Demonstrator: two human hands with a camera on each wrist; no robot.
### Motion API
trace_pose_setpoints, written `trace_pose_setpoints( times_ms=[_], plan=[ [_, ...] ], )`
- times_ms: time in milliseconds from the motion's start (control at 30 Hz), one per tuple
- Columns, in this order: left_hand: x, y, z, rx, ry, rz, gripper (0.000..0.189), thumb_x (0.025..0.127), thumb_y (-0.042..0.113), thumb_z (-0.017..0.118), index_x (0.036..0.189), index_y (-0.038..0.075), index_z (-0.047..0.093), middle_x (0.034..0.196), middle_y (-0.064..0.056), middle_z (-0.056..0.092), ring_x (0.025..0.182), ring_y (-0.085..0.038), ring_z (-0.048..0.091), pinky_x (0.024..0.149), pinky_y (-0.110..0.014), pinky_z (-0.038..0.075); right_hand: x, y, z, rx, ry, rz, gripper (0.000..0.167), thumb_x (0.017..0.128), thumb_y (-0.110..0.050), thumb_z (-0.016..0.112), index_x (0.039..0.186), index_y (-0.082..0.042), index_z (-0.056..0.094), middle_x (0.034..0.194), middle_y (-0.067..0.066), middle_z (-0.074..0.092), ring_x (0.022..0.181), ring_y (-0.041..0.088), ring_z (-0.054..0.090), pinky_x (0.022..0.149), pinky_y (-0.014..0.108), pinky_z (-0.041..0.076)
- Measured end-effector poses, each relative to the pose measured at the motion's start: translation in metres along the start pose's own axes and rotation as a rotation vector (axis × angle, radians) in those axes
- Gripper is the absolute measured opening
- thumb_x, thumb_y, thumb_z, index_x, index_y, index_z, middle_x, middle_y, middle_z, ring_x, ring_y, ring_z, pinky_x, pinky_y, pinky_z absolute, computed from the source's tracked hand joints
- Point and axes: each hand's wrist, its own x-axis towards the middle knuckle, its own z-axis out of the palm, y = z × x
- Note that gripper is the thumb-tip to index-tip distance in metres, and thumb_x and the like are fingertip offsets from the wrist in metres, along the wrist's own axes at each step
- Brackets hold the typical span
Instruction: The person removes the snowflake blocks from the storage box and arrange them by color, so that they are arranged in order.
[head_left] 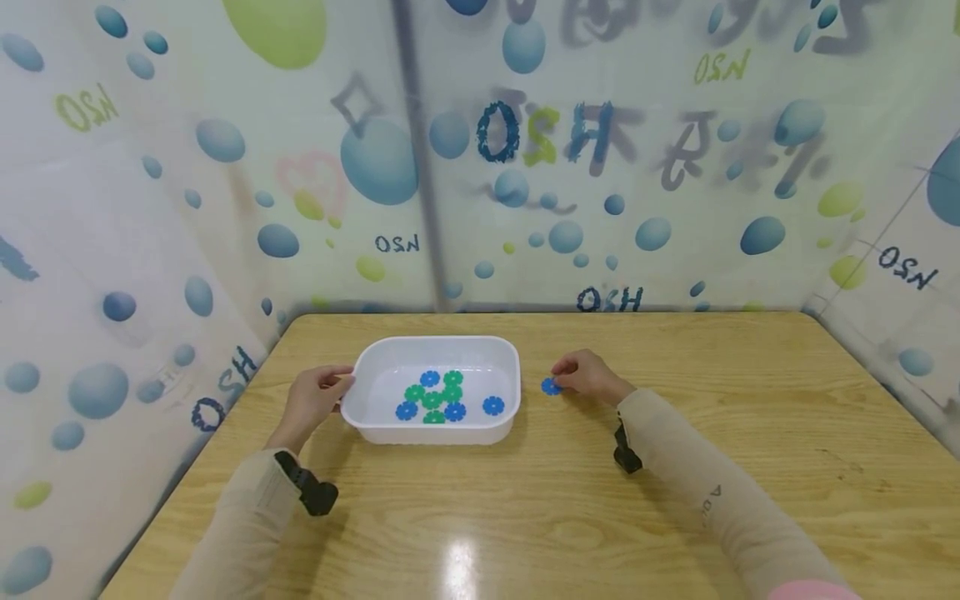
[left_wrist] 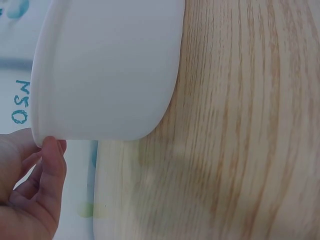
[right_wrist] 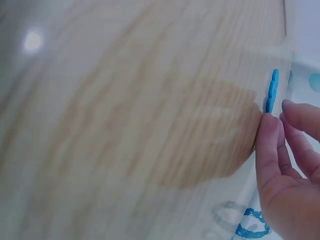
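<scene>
A white plastic basin [head_left: 442,435] stands left of centre on the table, holding several green and blue notched plastic discs. My left hand [head_left: 313,402] is at the basin's left end, gripping its rim; in the left wrist view the thumb [left_wrist: 53,162] presses the wall just under the lip. To the right of the basin, my right hand [head_left: 592,377] pinches a blue notched disc [head_left: 550,387] by its edge, close over the table. The right wrist view shows that disc [right_wrist: 272,91] edge-on at the fingertips, partly hidden by them.
The wooden table [head_left: 570,517] ends at the back against a curtain [head_left: 652,183] printed with bubbles, which also lines both sides. Black straps with small cameras sit on both wrists. A pink patch [head_left: 813,590] shows at the bottom right.
</scene>
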Motion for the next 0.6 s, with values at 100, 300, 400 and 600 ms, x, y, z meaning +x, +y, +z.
trace_pose_setpoints(
  times_ms=[100, 300, 400, 600],
  plan=[
    [0.001, -0.002, 0.000, -0.005, 0.004, -0.002, 0.035, 0.090, 0.016, 0.052, 0.121, -0.001, 0.051, 0.099, -0.020, 0.056, 0.075, -0.020, 0.055, 0.061, -0.025, 0.052, -0.001, -0.001, 0.000, -0.004, 0.011, 0.007, 0.018, 0.084, -0.003, 0.057, 0.099, 0.008, 0.058, 0.089, 0.014, 0.058, 0.073, 0.017, 0.053, 0.064, 0.025, 0.049],
    [0.002, -0.003, 0.001, -0.013, 0.007, 0.002, 0.034, 0.090, 0.014, 0.052, 0.120, -0.001, 0.052, 0.099, -0.020, 0.056, 0.075, -0.020, 0.055, 0.060, -0.025, 0.052, -0.004, -0.002, -0.002, -0.035, 0.017, 0.012, 0.019, 0.084, -0.007, 0.058, 0.099, 0.004, 0.059, 0.089, 0.011, 0.058, 0.074, 0.017, 0.051, 0.061, 0.023, 0.046],
    [0.002, -0.002, 0.001, -0.019, 0.008, 0.003, 0.034, 0.090, 0.014, 0.052, 0.120, -0.002, 0.052, 0.098, -0.020, 0.056, 0.075, -0.020, 0.055, 0.060, -0.025, 0.052, -0.006, -0.005, -0.004, -0.019, 0.010, -0.004, 0.019, 0.085, -0.009, 0.057, 0.100, 0.002, 0.059, 0.089, 0.010, 0.058, 0.074, 0.016, 0.052, 0.063, 0.024, 0.047],
    [0.000, 0.000, 0.000, -0.015, 0.008, 0.007, 0.034, 0.089, 0.013, 0.053, 0.119, -0.003, 0.052, 0.097, -0.020, 0.056, 0.074, -0.020, 0.055, 0.059, -0.025, 0.052, -0.012, -0.019, -0.010, 0.065, -0.022, -0.080, 0.023, 0.088, -0.013, 0.055, 0.103, 0.004, 0.057, 0.093, 0.016, 0.058, 0.080, 0.023, 0.057, 0.072, 0.035, 0.051]
  ],
)
